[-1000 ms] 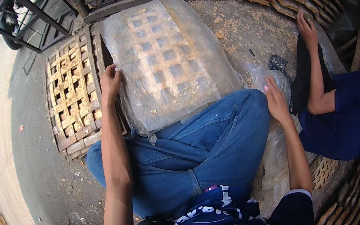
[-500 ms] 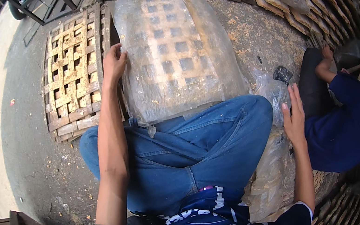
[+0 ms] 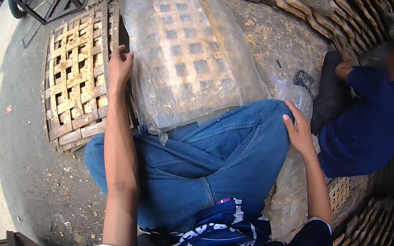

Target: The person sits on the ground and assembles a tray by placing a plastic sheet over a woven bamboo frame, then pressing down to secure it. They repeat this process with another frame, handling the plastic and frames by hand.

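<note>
Two hands have shifted against the flat woven-bamboo lattice panel wrapped in clear plastic film [image 3: 187, 54], which we take as our landmark; it lies on the ground with its near edge propped on our blue-denim knee [image 3: 224, 148]. Our left hand [image 3: 120, 65] has slid along the panel's left edge — fingers spread and curled lightly over the rim, pressing on it rather than clamped. Our right hand [image 3: 298, 131], which a moment ago hovered beyond the panel's right corner, now rests fingers-open on the knee below that corner, gripping nothing. The panel itself sits a little squarer to us than before, so we judge the wrapped piece is being steadied, not lifted. Left of it lies a bare bamboo lattice panel [image 3: 77, 83]; right of it, loose clear plastic bags [image 3: 289, 189] and a seated person in a dark blue shirt [image 3: 367, 124] — their hands are too blurred to read.
</note>
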Available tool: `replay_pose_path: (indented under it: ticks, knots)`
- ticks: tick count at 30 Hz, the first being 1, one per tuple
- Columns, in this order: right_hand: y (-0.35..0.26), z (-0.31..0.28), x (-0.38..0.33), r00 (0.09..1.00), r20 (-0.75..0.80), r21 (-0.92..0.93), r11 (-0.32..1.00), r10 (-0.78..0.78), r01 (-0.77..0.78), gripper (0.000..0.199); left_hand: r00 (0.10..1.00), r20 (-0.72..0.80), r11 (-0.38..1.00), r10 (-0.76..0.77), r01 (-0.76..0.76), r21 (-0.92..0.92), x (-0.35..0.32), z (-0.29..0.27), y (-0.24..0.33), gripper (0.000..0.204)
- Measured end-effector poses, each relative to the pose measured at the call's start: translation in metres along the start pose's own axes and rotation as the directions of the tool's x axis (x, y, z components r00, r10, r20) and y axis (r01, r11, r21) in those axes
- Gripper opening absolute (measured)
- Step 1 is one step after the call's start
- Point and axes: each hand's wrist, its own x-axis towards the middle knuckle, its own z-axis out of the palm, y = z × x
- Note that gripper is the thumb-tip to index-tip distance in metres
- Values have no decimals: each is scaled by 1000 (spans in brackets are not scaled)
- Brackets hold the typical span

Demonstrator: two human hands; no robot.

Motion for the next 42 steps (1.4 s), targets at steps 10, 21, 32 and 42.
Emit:
replay_pose_path:
  ticks: [10, 21, 32, 42]
  knots:
    - [-43, 28, -82, 868, 156, -353, 794, -471, 494, 48, 996, 12, 996, 88, -88, 32, 5, 4, 3, 43]
    - [-22, 6, -20, 914, -258, -208, 942, -312, 263, 68, 994, -8, 994, 105, -105, 33, 3, 2, -2, 40]
    - [-25, 12, -16, 912, -318, -176, 961, -260, 212, 64, 996, 71, 998, 49, -51, 27, 3, -1, 9, 40]
    - [-21, 15, -16, 918, -319, -205, 962, -238, 178, 49, 997, 63, 997, 52, -55, 54, 3, -2, 10, 41]
